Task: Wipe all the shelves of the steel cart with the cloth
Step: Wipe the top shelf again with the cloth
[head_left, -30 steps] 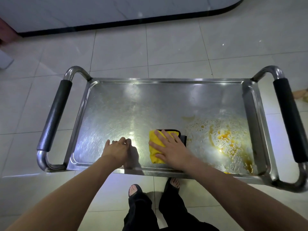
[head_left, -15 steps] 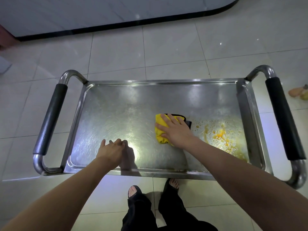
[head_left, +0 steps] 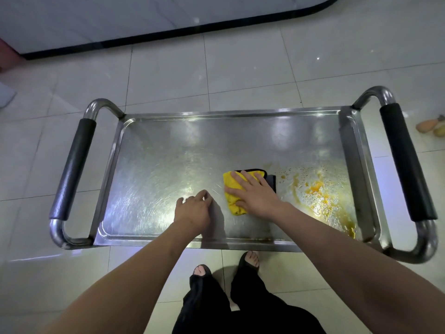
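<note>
The steel cart's top shelf lies below me, shiny and scratched. A folded yellow cloth with a dark edge lies on it right of centre. My right hand presses flat on the cloth with straight fingers. My left hand rests on the bare steel just left of the cloth, fingers loosely curled, holding nothing. An orange-yellow spill with droplets covers the shelf's right part, just right of the cloth. The lower shelves are hidden under the top one.
Black-padded handles stand at the cart's left end and right end. My feet are on the tiled floor by the near rim. A dark-edged white counter runs along the far side. Small objects lie on the floor at right.
My right hand slid the cloth away from me and then back nearer, staying left of the spill. My left hand stayed resting on the shelf.
</note>
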Demonstrator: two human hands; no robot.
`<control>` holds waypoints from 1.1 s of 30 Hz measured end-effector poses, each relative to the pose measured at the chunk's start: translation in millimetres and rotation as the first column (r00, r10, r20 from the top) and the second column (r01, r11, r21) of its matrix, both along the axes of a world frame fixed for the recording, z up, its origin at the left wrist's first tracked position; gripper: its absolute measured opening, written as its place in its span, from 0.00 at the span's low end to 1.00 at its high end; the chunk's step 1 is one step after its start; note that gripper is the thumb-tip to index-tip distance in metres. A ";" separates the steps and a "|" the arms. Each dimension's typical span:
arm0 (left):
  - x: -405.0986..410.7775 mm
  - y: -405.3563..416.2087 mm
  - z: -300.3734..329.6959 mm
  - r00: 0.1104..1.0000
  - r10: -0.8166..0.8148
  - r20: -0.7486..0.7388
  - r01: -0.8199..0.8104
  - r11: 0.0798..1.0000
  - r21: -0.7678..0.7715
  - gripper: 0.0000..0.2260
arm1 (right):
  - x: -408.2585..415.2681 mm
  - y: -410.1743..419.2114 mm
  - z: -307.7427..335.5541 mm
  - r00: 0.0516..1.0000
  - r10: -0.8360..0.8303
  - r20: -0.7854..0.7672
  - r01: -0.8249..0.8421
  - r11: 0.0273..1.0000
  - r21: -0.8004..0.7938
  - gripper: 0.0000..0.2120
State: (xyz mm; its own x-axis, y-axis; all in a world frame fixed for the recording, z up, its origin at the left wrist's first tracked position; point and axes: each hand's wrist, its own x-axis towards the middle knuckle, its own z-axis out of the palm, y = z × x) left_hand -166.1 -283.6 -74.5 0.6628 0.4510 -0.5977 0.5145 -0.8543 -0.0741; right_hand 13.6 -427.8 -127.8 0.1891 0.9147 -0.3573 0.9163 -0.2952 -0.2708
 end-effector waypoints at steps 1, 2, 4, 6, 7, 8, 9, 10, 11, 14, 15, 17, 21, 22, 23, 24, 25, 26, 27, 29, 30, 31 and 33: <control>0.0 1.5 1.7 1.000 -0.008 -0.012 0.007 1.000 -0.011 0.27 | -2.9 -7.3 -0.6 1.000 0.007 -0.018 -0.007 1.000 0.009 0.26; 0.2 3.5 3.8 1.000 -0.019 -0.014 0.018 1.000 -0.021 0.27 | -6.1 -15.0 -2.3 0.999 0.012 -0.031 -0.011 1.000 0.023 0.26; 0.7 9.8 7.9 0.999 -0.037 -0.006 0.037 0.998 -0.060 0.26 | -11.0 -29.1 -6.2 0.999 0.022 -0.046 -0.019 0.998 0.055 0.26; -2.5 16.9 11.4 0.997 -0.076 0.005 0.076 0.992 -0.101 0.26 | -15.1 -41.3 -7.7 0.999 0.021 -0.050 -0.017 0.997 0.070 0.26; -3.9 20.8 12.6 0.994 -0.111 0.002 0.111 0.988 -0.104 0.26 | -15.7 -45.7 -7.7 0.999 0.016 -0.048 -0.013 0.998 0.064 0.26; -7.0 24.2 13.5 0.989 -0.150 -0.007 0.149 0.983 -0.105 0.26 | -19.2 -49.5 -7.3 0.999 0.007 -0.043 -0.004 0.998 0.056 0.27; -8.8 27.9 14.2 0.983 -0.183 -0.012 0.181 0.978 -0.103 0.27 | -22.4 -50.8 -6.4 0.999 -0.005 -0.038 0.007 0.998 0.058 0.27; -11.5 29.8 13.6 0.977 -0.211 -0.016 0.208 0.973 -0.101 0.27 | -27.5 -52.8 -6.2 0.999 -0.020 -0.039 0.022 0.997 0.067 0.27; -13.1 30.9 12.7 0.973 -0.231 -0.014 0.229 0.969 -0.092 0.28 | -32.2 -53.8 -5.7 0.999 -0.036 -0.040 0.039 0.996 0.085 0.28; -14.5 28.5 7.7 0.967 -0.255 -0.018 0.253 0.965 -0.072 0.28 | -43.9 -52.0 -5.3 0.996 -0.086 -0.038 0.089 0.992 0.091 0.30; -13.5 28.3 6.8 0.967 -0.254 -0.034 0.251 0.965 -0.071 0.28 | -46.3 -49.7 -5.4 0.995 -0.097 -0.032 0.099 0.991 0.093 0.30; -13.0 28.9 7.7 0.964 -0.259 -0.064 0.255 0.964 -0.073 0.30 | -55.6 -45.5 -6.2 0.993 -0.112 -0.026 0.114 0.988 0.106 0.31; -14.0 29.2 7.7 0.968 -0.240 -0.066 0.231 0.966 -0.118 0.31 | -84.9 -33.1 -7.5 0.984 -0.168 -0.063 0.174 0.978 0.117 0.36; -14.5 28.4 7.4 0.972 -0.226 -0.068 0.216 0.968 -0.128 0.31 | -93.0 -28.2 -7.5 0.982 -0.181 -0.062 0.187 0.975 0.116 0.37; -14.4 27.9 7.5 0.975 -0.213 -0.066 0.203 0.969 -0.139 0.31 | -99.7 -23.1 -8.0 0.981 -0.184 -0.058 0.189 0.975 0.113 0.38; -14.5 29.0 7.2 0.976 -0.207 -0.065 0.196 0.969 -0.148 0.31 | -106.2 -18.0 -9.5 0.981 -0.187 -0.053 0.192 0.975 0.113 0.39; -14.8 29.6 7.0 0.976 -0.208 -0.063 0.197 0.969 -0.151 0.30 | -111.7 -14.6 -11.7 0.980 -0.195 -0.047 0.199 0.973 0.119 0.39; -14.6 30.1 7.2 0.976 -0.211 -0.061 0.200 0.968 -0.149 0.29 | -115.1 -12.3 -13.3 0.977 -0.208 -0.040 0.211 0.969 0.128 0.39; -15.2 29.4 6.8 0.976 -0.211 -0.061 0.200 0.969 -0.146 0.29 | -117.6 -11.7 -15.1 0.975 -0.219 -0.035 0.222 0.966 0.133 0.39; -17.0 28.4 6.2 0.975 -0.216 -0.054 0.207 0.969 -0.137 0.29 | -118.6 -11.5 -15.8 0.975 -0.220 -0.027 0.221 0.966 0.133 0.38; -17.7 27.7 5.9 0.975 -0.218 -0.044 0.211 0.969 -0.130 0.29 | -116.5 -12.1 -14.3 0.977 -0.212 -0.022 0.213 0.968 0.130 0.39; -19.1 26.3 5.8 0.974 -0.222 -0.035 0.216 0.968 -0.125 0.28 | -115.5 -14.3 -13.5 0.978 -0.207 -0.021 0.208 0.970 0.128 0.39; -19.7 26.0 6.0 0.974 -0.226 -0.028 0.222 0.968 -0.117 0.29 | -112.6 -20.0 -11.1 0.977 -0.208 -0.038 0.212 0.968 0.132 0.39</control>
State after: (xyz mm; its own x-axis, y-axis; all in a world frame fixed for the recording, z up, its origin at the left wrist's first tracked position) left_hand -185.8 -257.6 -68.5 0.7136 0.2220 -0.6645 0.3075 -0.9515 0.0124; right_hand -99.0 -447.8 -138.9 0.3751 0.8953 -0.2402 0.8305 -0.4397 -0.3420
